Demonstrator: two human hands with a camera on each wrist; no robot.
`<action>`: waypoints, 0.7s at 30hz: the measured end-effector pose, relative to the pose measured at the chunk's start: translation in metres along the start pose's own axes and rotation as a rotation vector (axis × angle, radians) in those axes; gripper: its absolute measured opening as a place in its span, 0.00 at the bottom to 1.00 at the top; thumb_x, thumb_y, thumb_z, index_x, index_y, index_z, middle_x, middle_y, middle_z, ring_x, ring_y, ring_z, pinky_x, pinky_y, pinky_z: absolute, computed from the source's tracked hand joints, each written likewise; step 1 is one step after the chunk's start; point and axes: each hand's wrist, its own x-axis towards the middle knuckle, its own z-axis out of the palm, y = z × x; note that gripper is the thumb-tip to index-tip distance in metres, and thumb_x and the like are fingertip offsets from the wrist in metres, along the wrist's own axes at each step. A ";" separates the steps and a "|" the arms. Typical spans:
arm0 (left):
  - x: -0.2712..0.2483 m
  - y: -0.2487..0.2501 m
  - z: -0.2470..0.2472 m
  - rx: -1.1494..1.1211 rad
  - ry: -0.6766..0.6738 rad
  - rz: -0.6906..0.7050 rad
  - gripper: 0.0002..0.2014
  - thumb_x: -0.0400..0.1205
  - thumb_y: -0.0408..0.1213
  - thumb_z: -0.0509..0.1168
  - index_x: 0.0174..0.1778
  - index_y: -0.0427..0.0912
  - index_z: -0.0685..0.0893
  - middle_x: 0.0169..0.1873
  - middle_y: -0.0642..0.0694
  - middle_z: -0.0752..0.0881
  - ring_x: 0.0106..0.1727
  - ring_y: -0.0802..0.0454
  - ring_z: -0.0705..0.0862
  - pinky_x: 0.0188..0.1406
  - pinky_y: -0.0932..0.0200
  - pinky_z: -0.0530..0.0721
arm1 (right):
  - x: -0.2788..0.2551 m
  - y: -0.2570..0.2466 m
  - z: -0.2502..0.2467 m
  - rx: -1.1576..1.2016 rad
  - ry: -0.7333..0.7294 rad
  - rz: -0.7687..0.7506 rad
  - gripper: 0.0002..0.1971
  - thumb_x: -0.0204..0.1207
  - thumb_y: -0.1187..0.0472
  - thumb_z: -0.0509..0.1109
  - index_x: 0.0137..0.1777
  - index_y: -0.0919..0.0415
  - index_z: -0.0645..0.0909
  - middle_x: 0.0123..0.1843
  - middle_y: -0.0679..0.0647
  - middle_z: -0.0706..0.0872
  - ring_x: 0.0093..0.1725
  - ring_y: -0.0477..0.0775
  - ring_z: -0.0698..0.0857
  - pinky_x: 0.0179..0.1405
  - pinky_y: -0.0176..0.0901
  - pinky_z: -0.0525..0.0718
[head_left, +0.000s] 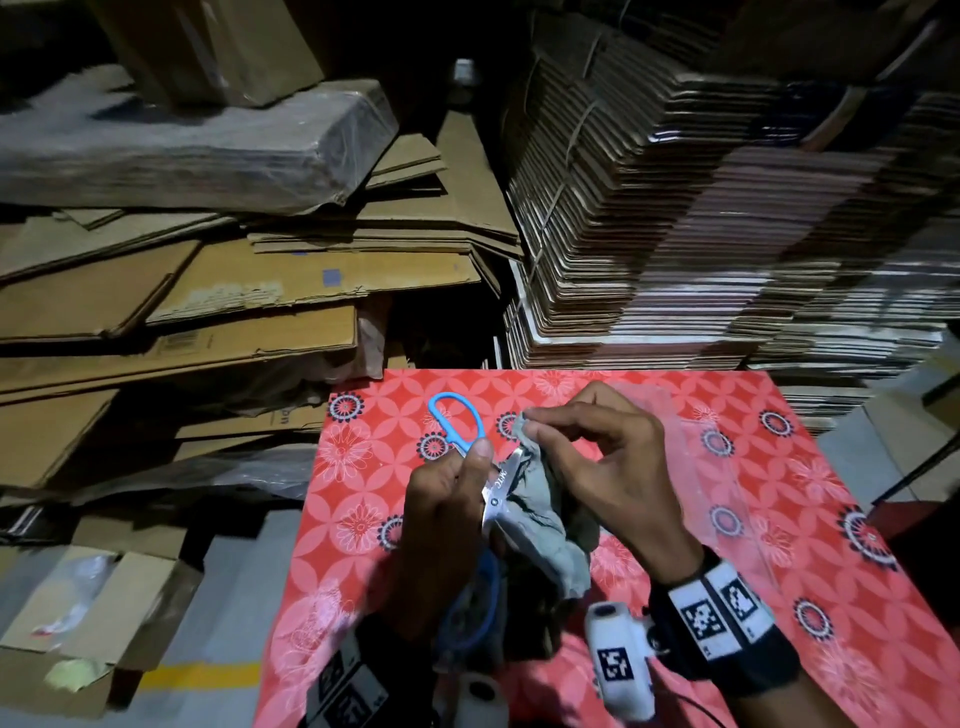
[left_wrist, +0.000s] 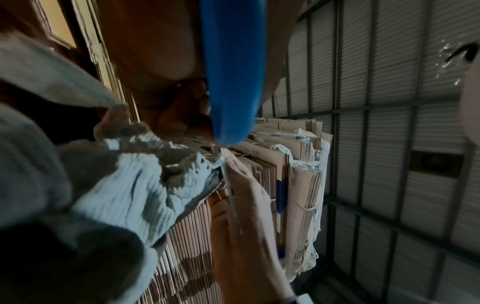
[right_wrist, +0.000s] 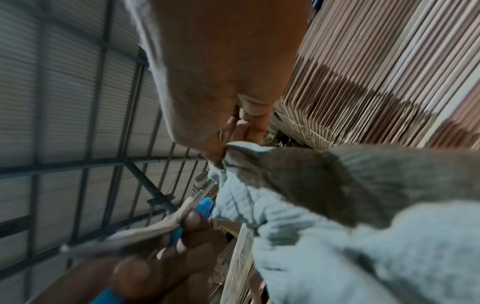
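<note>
over the middle of the red patterned table (head_left: 779, 545): both hands are raised, close together, with scissors and a cloth between them
left hand (head_left: 444, 501): fingers curled round the scissors near the pivot, thumb laid along the base of the upper handle
scissors (head_left: 497, 486): blue handles, one loop sticking out past the thumb toward the table's far edge, the other loop under the hand toward the near edge; a bare blade points up and right, against the cloth
right hand (head_left: 608, 467): thumb and forefinger pinch the cloth's top corner, other fingers loosely bent
cloth (head_left: 545, 525): grey, crumpled, dark threads on it, hanging from the pinch between the two hands; whether its lower end touches the table cannot be told
right side of the table: clear plastic sheet (head_left: 722, 467) lying flat
beyond the far edge: flattened cardboard (head_left: 208, 291) piled at the left, tied stacks of cardboard (head_left: 675, 234) at the right
</note>
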 end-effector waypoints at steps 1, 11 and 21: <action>0.000 0.001 0.000 -0.001 -0.005 -0.004 0.31 0.89 0.49 0.65 0.25 0.32 0.68 0.18 0.35 0.69 0.22 0.50 0.67 0.26 0.52 0.66 | -0.005 -0.001 0.002 -0.006 -0.025 -0.012 0.07 0.74 0.66 0.84 0.51 0.56 0.96 0.39 0.49 0.86 0.40 0.48 0.88 0.40 0.42 0.84; -0.004 0.007 0.005 -0.068 -0.043 -0.057 0.29 0.92 0.40 0.64 0.21 0.41 0.71 0.13 0.40 0.70 0.13 0.50 0.69 0.16 0.62 0.66 | 0.000 0.006 -0.010 0.028 0.019 0.065 0.07 0.74 0.68 0.84 0.49 0.58 0.96 0.40 0.51 0.87 0.41 0.48 0.87 0.38 0.42 0.83; -0.001 0.006 0.000 0.036 -0.046 -0.034 0.36 0.79 0.61 0.66 0.29 0.27 0.66 0.22 0.21 0.70 0.22 0.43 0.69 0.26 0.38 0.69 | 0.003 0.007 -0.006 0.053 0.062 0.199 0.05 0.74 0.67 0.85 0.47 0.57 0.96 0.39 0.51 0.90 0.38 0.42 0.86 0.41 0.32 0.81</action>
